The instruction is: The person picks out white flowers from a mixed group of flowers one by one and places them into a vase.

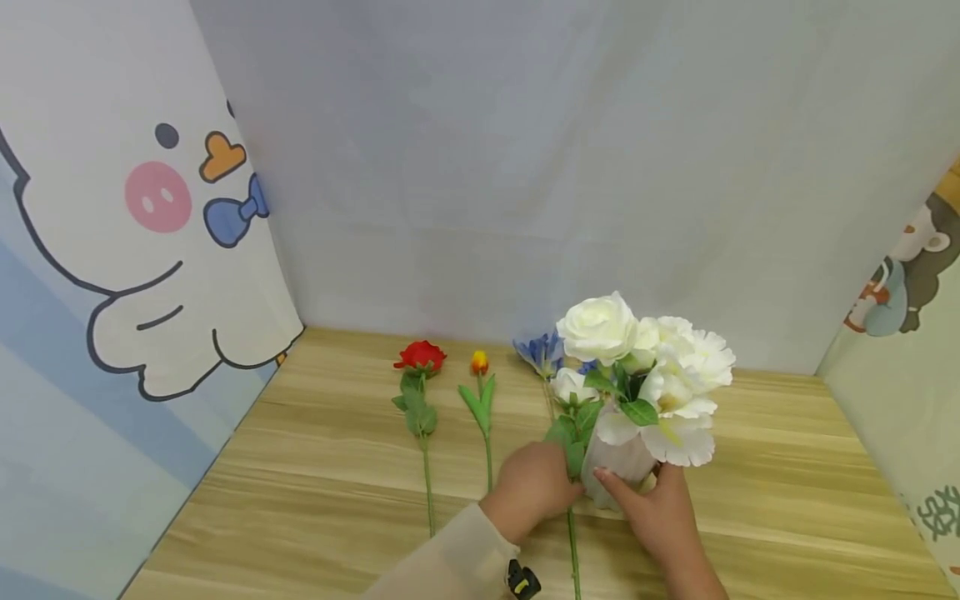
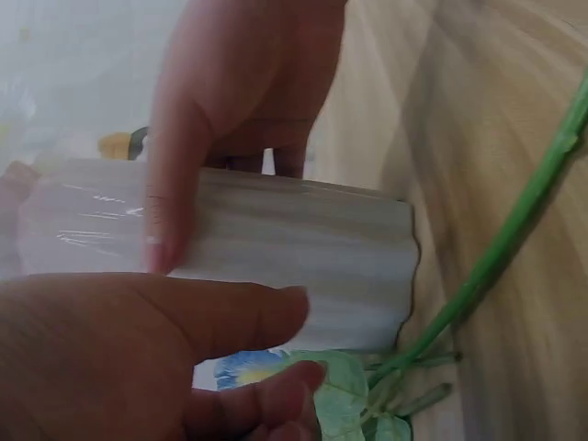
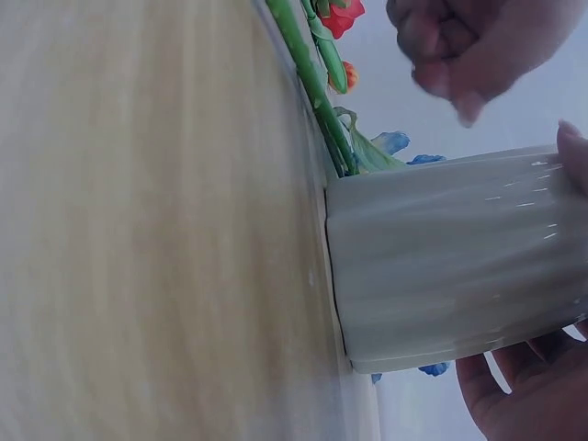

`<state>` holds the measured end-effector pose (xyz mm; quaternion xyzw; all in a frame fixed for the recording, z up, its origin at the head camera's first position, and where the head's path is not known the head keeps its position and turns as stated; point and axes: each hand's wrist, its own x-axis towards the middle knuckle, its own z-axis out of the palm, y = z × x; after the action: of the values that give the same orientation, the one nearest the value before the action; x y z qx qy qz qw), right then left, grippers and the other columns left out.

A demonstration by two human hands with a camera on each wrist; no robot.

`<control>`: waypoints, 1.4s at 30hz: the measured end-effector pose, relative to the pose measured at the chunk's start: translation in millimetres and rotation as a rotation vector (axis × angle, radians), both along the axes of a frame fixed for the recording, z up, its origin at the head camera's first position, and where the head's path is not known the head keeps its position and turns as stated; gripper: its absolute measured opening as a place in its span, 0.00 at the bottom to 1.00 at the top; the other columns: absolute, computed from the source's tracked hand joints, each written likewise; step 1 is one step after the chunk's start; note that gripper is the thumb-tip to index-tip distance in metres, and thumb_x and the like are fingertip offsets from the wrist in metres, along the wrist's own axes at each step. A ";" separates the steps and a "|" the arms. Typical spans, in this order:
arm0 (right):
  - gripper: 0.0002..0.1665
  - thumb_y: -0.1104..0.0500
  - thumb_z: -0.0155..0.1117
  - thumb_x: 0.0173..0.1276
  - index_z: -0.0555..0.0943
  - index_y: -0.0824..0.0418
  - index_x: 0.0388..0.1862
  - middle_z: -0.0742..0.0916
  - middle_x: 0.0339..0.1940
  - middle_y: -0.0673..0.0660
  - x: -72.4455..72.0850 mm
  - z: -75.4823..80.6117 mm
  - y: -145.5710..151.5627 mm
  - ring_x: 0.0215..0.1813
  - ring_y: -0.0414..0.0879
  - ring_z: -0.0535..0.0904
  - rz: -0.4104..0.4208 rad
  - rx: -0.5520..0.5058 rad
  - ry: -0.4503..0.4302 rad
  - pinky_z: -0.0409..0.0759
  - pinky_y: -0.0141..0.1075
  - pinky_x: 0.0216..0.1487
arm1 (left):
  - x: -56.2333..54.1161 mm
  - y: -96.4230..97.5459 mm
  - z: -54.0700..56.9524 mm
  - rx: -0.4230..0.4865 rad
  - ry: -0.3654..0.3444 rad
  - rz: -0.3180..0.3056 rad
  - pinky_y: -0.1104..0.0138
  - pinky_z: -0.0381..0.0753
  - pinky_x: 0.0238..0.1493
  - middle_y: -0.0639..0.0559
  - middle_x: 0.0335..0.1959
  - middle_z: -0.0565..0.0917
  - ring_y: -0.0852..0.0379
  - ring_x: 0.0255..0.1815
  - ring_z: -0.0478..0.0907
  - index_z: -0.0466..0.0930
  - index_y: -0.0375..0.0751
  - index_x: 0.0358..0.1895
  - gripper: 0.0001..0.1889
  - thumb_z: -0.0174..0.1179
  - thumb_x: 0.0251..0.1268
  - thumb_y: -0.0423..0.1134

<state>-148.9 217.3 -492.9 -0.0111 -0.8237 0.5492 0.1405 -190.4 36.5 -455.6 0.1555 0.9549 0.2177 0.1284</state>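
Observation:
A pale, glossy vase with rippled sides [image 1: 618,467] stands upright on the table, holding white artificial flowers [image 1: 675,375]. My right hand [image 1: 662,510] grips it from the right, thumb across the front and fingers round the far side. Just left of the vase is my left hand [image 1: 534,485], slightly blurred. In the right wrist view this left hand [image 3: 482,46] is apart from the vase, its fingers loosely bent around nothing. A white rose [image 1: 572,386] lies beside the vase, its green stem [image 1: 573,554] running toward me past my left hand.
To the left, a red rose [image 1: 422,357] and an orange-yellow tulip [image 1: 480,363] lie on the wood-grain table [image 1: 322,467]. Blue flowers [image 1: 540,354] lie behind the vase. A grey cloth [image 1: 450,167] hangs along the back, with cartoon-printed sheets on both sides.

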 end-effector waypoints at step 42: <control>0.58 0.57 0.82 0.61 0.55 0.60 0.81 0.69 0.75 0.62 -3.1 -2.9 1.9 0.75 0.57 0.63 -0.004 0.005 -0.004 0.62 0.59 0.72 | -0.9 11.6 -38.2 -0.123 -0.025 0.091 0.59 0.77 0.22 0.51 0.24 0.79 0.54 0.21 0.73 0.80 0.43 0.21 0.14 0.71 0.56 0.46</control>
<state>-152.0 219.2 -495.8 -0.0137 -0.8253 0.5470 0.1399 -191.4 48.1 -493.8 0.1009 0.9709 0.1661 0.1397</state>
